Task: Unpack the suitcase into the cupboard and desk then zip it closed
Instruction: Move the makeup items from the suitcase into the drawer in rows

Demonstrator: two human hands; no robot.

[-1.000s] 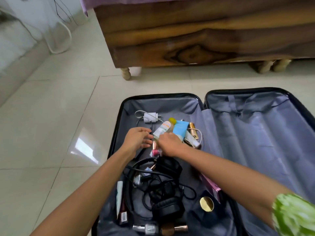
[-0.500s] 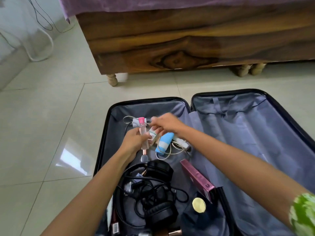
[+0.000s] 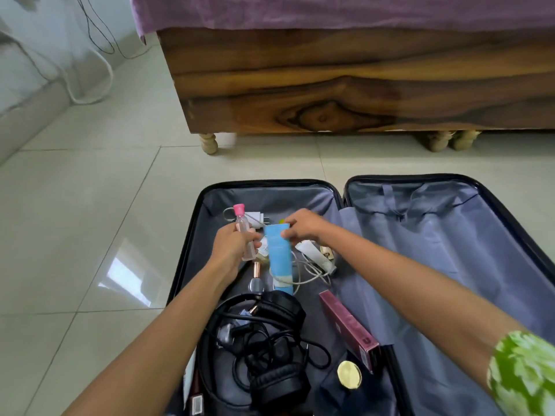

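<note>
A black suitcase (image 3: 510, 223) lies open flat on the floor, grey lining in both halves. My left hand (image 3: 232, 247) grips a small clear bottle with a pink cap (image 3: 241, 219), held upright above the left half. My right hand (image 3: 303, 226) pinches the top edge of a blue tube (image 3: 280, 256), lifted so it hangs cap down. Below them lie a white tube (image 3: 315, 255), a white cable (image 3: 312, 276), a white charger (image 3: 258, 219), black headphones (image 3: 279, 382) with tangled black cords, and a maroon box (image 3: 348, 328). The right half holds nothing.
A wooden bed frame (image 3: 330, 94) with a purple sheet (image 3: 330, 10) stands just beyond the suitcase on turned legs. Pale floor tiles (image 3: 90, 235) spread to the left. Cables hang along the wall (image 3: 90, 40) at the far left. A gold-capped dark item (image 3: 348, 375) sits near the suitcase hinge.
My left hand has lifted the pink-capped bottle out of the pile. My right hand has taken the blue tube by its end and raised it. The camera has tilted up.
</note>
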